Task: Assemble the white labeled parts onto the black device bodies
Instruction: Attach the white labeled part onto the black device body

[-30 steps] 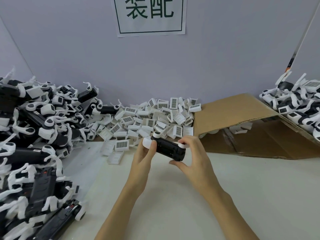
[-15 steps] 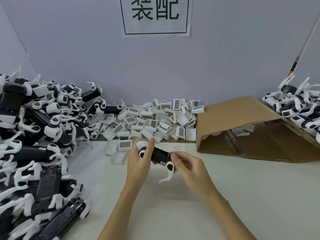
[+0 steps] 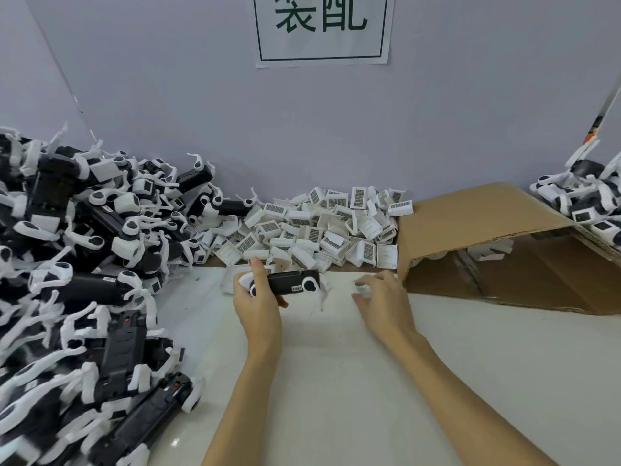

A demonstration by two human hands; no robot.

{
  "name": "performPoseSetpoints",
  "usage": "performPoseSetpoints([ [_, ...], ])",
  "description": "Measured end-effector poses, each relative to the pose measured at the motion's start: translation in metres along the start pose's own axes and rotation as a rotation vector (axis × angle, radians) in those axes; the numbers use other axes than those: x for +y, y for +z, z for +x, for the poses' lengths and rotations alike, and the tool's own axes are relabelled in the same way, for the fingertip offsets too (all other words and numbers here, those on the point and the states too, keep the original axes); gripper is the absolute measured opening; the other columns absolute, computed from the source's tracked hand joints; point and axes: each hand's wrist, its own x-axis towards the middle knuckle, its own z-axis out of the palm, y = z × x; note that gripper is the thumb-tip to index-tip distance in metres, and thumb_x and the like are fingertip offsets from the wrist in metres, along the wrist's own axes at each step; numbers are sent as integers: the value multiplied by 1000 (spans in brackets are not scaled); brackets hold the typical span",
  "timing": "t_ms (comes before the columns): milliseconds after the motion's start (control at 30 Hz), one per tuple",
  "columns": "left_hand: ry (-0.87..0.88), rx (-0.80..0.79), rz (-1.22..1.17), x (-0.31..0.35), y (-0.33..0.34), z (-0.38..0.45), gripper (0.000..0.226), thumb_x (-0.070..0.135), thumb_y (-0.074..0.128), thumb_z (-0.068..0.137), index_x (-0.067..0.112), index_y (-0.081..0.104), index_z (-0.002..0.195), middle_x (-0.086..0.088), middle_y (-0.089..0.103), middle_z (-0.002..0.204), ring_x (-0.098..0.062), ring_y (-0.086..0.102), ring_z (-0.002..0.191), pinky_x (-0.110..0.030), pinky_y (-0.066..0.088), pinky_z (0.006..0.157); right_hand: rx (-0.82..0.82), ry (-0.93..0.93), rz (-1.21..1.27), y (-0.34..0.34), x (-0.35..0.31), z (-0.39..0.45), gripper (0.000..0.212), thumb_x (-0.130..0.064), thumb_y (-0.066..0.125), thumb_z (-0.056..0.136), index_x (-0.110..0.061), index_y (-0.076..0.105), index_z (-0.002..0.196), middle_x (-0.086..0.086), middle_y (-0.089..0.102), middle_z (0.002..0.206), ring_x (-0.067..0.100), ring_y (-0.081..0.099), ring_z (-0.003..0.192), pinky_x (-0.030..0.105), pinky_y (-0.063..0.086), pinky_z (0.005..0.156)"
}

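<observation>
a: where is the black device body [image 3: 291,281] lying?
b: long axis running left-right above the tabletop [image 3: 336,381], left hand [image 3: 257,304] forming the grip around its left end.
a: and the white labeled parts [image 3: 322,230]?
b: heaped just behind; right hand [image 3: 383,299], fingers loosely curled, possibly pinching something small and blurred, is sitting nearer them.

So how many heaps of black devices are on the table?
2: a big heap along the left side, and a smaller heap at the far right behind the cardboard box, partly cut off by the frame.

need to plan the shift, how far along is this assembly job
Done, apparently: a small pile of assembled units at far right. In hand: left hand grips one black body; right hand reaches by the labeled parts. Left: the big heap of bodies.
</observation>
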Motion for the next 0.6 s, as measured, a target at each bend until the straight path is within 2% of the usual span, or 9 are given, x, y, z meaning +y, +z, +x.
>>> performPoseSetpoints([
  [100, -10, -22, 4, -2, 1, 1, 66, 66, 53, 101, 1, 62, 104, -7, 74, 78, -18, 58, 53, -31, 53, 63, 107, 34, 388, -5, 4, -5, 49, -7, 74, 93, -22, 61, 138, 2, 63, 125, 19, 65, 106, 25, 51, 90],
  [167, -25, -35, 18, -5, 2, 1, 53, 61, 53, 106, 9, 61, 100, -13, 71, 77, -17, 58, 51, -19, 51, 57, 131, 99, 658, -13, 4, -11, 48, -10, 77, 92, -32, 58, 131, -7, 69, 116, 9, 72, 85, 18, 56, 75],
  [200, -35, -48, 21, -6, 3, 1, 48, 60, 53, 107, 13, 59, 99, -12, 69, 75, -16, 58, 51, -16, 50, 55, 130, 140, 787, -16, 5, -16, 46, -12, 78, 92, -33, 58, 128, -9, 71, 113, 10, 74, 81, 20, 59, 74],
  [267, -48, -102, 34, -6, 7, -3, 46, 59, 53, 108, 14, 58, 101, -7, 67, 70, -16, 57, 50, -16, 49, 55, 126, 223, 988, -21, 10, -26, 42, -15, 77, 93, -33, 60, 127, -10, 75, 111, 11, 77, 87, 24, 61, 78],
  [367, -35, -203, 59, -5, 12, -12, 50, 56, 51, 109, 7, 62, 102, -9, 64, 73, -17, 53, 51, -19, 49, 54, 111, 276, 1108, -26, 20, -38, 42, -14, 79, 90, -35, 65, 124, -19, 77, 108, 2, 71, 96, 14, 53, 78],
  [467, -2, -294, 79, -1, 16, -22, 66, 56, 48, 110, -9, 58, 103, -8, 57, 69, -17, 49, 50, -17, 45, 53, 54, 274, 1348, -35, 22, -39, 26, -8, 76, 92, -16, 74, 117, -3, 80, 107, 7, 69, 102, 20, 50, 93],
  [533, 31, -343, 90, 4, 20, -30, 66, 62, 47, 106, -2, 54, 94, 0, 52, 61, -15, 47, 48, -15, 42, 51, 41, 244, 1462, -42, 23, -38, 22, -8, 72, 94, -5, 74, 116, 3, 78, 106, 10, 69, 102, 23, 52, 93],
  [600, 48, -400, 83, 8, 24, -38, 60, 68, 45, 99, 9, 50, 89, 2, 49, 60, -15, 46, 49, -16, 42, 50, 17, 194, 1502, -49, 22, -39, 28, -12, 68, 98, 2, 71, 122, 9, 74, 103, 18, 69, 105, 33, 57, 97],
])
